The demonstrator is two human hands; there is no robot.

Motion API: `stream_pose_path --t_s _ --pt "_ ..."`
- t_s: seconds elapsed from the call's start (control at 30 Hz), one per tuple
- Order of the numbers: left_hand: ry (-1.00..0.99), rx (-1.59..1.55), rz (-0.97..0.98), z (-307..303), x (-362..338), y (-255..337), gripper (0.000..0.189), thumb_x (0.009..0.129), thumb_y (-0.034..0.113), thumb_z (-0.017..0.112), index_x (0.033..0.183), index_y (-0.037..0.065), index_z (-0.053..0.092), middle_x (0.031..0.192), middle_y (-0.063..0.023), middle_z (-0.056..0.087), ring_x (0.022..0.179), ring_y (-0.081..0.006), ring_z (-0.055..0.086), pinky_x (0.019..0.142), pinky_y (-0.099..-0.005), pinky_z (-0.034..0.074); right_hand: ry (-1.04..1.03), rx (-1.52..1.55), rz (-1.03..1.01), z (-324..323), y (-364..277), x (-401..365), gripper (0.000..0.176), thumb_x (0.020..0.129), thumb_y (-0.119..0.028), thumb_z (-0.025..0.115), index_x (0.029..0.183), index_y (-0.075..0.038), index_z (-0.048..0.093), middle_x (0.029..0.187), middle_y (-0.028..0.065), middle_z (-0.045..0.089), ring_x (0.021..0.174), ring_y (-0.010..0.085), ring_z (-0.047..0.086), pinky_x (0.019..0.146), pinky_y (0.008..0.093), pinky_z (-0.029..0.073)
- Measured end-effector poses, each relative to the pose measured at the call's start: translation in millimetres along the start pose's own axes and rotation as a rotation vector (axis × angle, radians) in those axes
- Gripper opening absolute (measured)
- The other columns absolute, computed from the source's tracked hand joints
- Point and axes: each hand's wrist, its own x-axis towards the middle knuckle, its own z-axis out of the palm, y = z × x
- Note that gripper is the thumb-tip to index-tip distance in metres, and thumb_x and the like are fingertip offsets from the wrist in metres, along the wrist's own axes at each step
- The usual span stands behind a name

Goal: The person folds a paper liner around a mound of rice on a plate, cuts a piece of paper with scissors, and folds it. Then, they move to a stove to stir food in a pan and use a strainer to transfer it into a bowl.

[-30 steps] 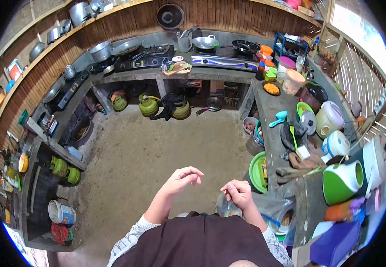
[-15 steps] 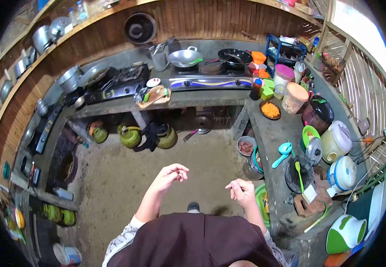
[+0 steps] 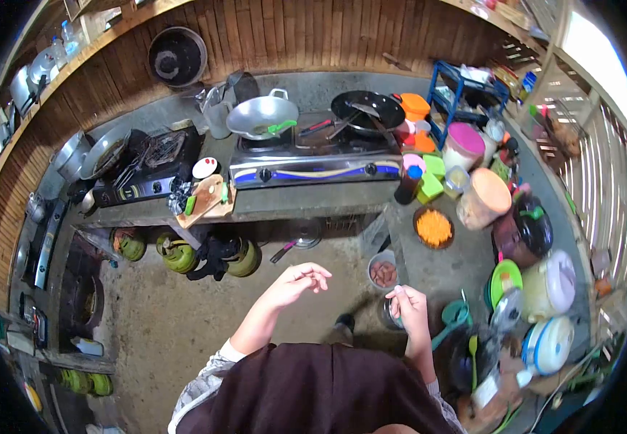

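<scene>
My left hand (image 3: 300, 283) is held out over the dirt floor with its fingers loosely bent and apart, and nothing is in it. Curled closed, my right hand (image 3: 409, 307) hovers at the front edge of the right counter, showing nothing in its fingers. Just beyond it on the floor is a pale bowl (image 3: 383, 271) of reddish-brown pieces. A teal ladle (image 3: 444, 333) lies on the counter to its right. Farther back sits a dark bowl of orange shreds (image 3: 433, 228). A stove (image 3: 313, 173) stands ahead, carrying a silver wok (image 3: 259, 116) and a black wok (image 3: 371, 108).
A cutting board (image 3: 208, 200) projects at the front counter's edge. Green gas cylinders (image 3: 177, 254) stand beneath it. On the right counter are a tub with a peach lid (image 3: 484, 199), a rice cooker (image 3: 548, 346) and a dark stone mortar (image 3: 465, 362). A second stove (image 3: 147, 170) is to the left.
The view has moved closer to the stove and the right counter. My left hand remains loosely open; my right hand, still curled, has risen slightly and now overlaps the counter's edge.
</scene>
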Motion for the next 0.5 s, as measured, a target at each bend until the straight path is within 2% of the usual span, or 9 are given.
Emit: stream_pose_path --t_s 0.13,0.2,0.23,0.33,0.37,0.4,0.47,0.5 --pt "0.135 -0.036 0.023 -15 60 2 0.023 0.083 0.003 0.041 0.102 0.000 0.055 0.084 -0.0066 0.059 0.077 -0.0121 0.052 0.071 -0.0251 0.042 -0.181 -0.024 0.046 -19 -9 91 0.024 0.089 -0.019 0.047 0.080 -0.002 0.060 0.053 -0.0014 0.049 0.046 0.0037 0.043 0.043 0.0184 0.035" --pt "0.121 -0.039 0.030 -23 84 2 0.026 0.085 0.005 0.040 0.106 0.002 0.054 0.086 -0.0037 0.058 0.078 -0.0100 0.050 0.073 -0.0240 0.041 -0.305 -0.095 0.042 -22 -8 134 0.021 0.089 -0.019 0.049 0.081 -0.002 0.060 0.054 -0.0017 0.049 0.048 0.0039 0.044 0.046 0.0185 0.036" --pt "0.156 -0.033 0.042 -26 94 3 0.024 0.084 0.004 0.040 0.102 0.000 0.055 0.084 -0.0062 0.059 0.077 -0.0118 0.052 0.072 -0.0250 0.042 -0.364 -0.120 0.074 -22 -8 155 0.017 0.087 -0.018 0.051 0.086 -0.002 0.058 0.060 -0.0011 0.051 0.052 0.0045 0.045 0.048 0.0194 0.038" --pt "0.188 -0.011 -0.013 -43 118 6 0.024 0.084 0.005 0.040 0.102 0.001 0.055 0.084 -0.0050 0.059 0.076 -0.0112 0.052 0.072 -0.0245 0.042 -0.398 -0.180 0.131 -11 12 218 0.017 0.087 -0.018 0.053 0.090 -0.002 0.056 0.064 -0.0002 0.052 0.054 0.0057 0.046 0.050 0.0202 0.039" --pt "0.207 -0.011 -0.015 -51 124 2 0.023 0.085 0.007 0.041 0.102 0.002 0.056 0.084 -0.0038 0.059 0.076 -0.0102 0.052 0.072 -0.0236 0.042 -0.442 -0.172 0.173 -11 32 244 0.024 0.084 -0.020 0.056 0.097 0.000 0.054 0.073 0.0024 0.054 0.057 0.0075 0.049 0.052 0.0214 0.040" --pt "0.212 -0.009 -0.012 -61 132 -1 0.023 0.085 0.007 0.041 0.102 0.002 0.056 0.084 -0.0038 0.059 0.076 -0.0102 0.052 0.072 -0.0236 0.042 -0.447 -0.173 0.170 -8 42 266 0.024 0.084 -0.020 0.056 0.097 0.000 0.054 0.073 0.0024 0.054 0.057 0.0075 0.049 0.052 0.0214 0.040" --pt "0.256 -0.045 -0.059 -80 146 -8 0.023 0.086 0.009 0.041 0.103 0.003 0.056 0.084 -0.0033 0.059 0.075 -0.0096 0.051 0.071 -0.0230 0.042 -0.441 -0.353 0.284 -1 61 303 0.034 0.082 -0.023 0.059 0.104 0.001 0.051 0.080 0.0077 0.057 0.059 0.0102 0.052 0.055 0.0229 0.042" --pt "0.266 -0.038 -0.075 -89 154 -9 0.022 0.087 0.010 0.042 0.103 0.003 0.056 0.084 -0.0029 0.059 0.075 -0.0092 0.051 0.071 -0.0223 0.042 -0.478 -0.437 0.308 0 75 326 0.045 0.080 -0.025 0.060 0.112 0.003 0.047 0.093 0.0151 0.058 0.062 0.0142 0.057 0.060 0.0265 0.045"
